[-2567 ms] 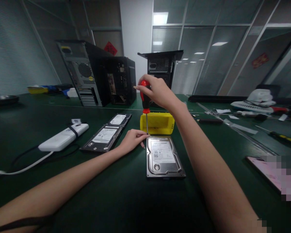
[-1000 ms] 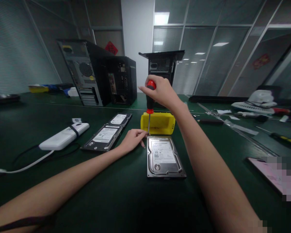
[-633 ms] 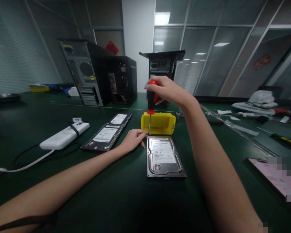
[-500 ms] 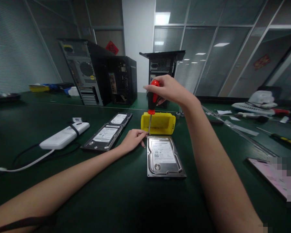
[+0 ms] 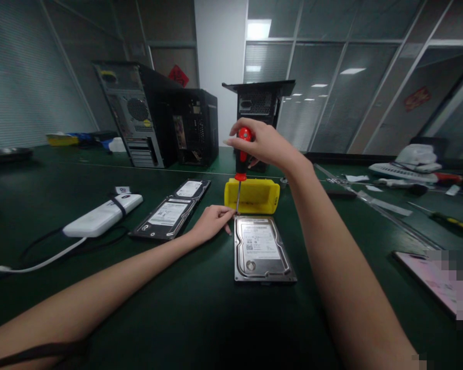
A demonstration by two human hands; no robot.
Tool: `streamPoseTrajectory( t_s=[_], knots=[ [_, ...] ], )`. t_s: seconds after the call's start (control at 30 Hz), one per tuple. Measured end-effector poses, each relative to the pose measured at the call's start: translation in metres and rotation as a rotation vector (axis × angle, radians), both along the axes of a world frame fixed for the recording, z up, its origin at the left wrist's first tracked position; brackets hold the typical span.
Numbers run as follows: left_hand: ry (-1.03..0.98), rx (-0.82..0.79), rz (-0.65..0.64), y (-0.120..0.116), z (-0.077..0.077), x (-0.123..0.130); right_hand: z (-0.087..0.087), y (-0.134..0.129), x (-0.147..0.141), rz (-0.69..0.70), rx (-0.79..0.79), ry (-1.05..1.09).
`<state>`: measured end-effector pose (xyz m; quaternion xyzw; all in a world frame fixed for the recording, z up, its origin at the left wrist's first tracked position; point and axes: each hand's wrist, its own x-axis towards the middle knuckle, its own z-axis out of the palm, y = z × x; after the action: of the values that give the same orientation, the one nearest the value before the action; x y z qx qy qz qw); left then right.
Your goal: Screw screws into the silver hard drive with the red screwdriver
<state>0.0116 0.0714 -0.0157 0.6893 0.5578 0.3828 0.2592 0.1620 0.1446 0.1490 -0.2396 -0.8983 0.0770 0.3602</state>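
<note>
Screwdriver [image 5: 241, 167] near upright, leaning slightly, handle held in the curled fingers of the right hand [image 5: 261, 141]. Tip at the far left corner of the silver drive [image 5: 259, 246]; exact contact unclear. Left hand [image 5: 212, 223] low by that corner, fingers drawn narrow near the tip; cannot tell whether they grip anything. Drive lies flat, well short of the worktop's [image 5: 200, 313] far edge. Yellow bin [image 5: 256, 192] just behind it. PC cases [image 5: 193, 123] toward the far edge.
</note>
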Motion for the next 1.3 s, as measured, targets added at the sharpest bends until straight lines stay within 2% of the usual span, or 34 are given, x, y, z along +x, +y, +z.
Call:
streamPoseTrajectory(
  t_s=[0.2, 0.43, 0.73, 1.1, 1.3],
  knots=[
    [0.002, 0.004, -0.004, 0.001, -0.002, -0.001, 0.0, -0.002, -0.001, 0.011, -0.011, -0.007],
    [-0.037, -0.032, 0.024, 0.001, -0.003, 0.0, 0.005, -0.007, 0.006, 0.029, -0.264, -0.031],
    [-0.081, -0.045, 0.039, 0.003, -0.005, 0.0, 0.008, -0.012, 0.011, 0.094, -0.324, -0.033],
    [-0.068, -0.032, 0.023, 0.006, -0.009, -0.003, 0.001, 0.001, 0.006, 0.095, -0.222, -0.002],
    [-0.007, 0.008, 0.015, 0.003, -0.005, -0.002, 0.001, -0.003, 0.003, 0.128, -0.18, -0.044]
  ],
)
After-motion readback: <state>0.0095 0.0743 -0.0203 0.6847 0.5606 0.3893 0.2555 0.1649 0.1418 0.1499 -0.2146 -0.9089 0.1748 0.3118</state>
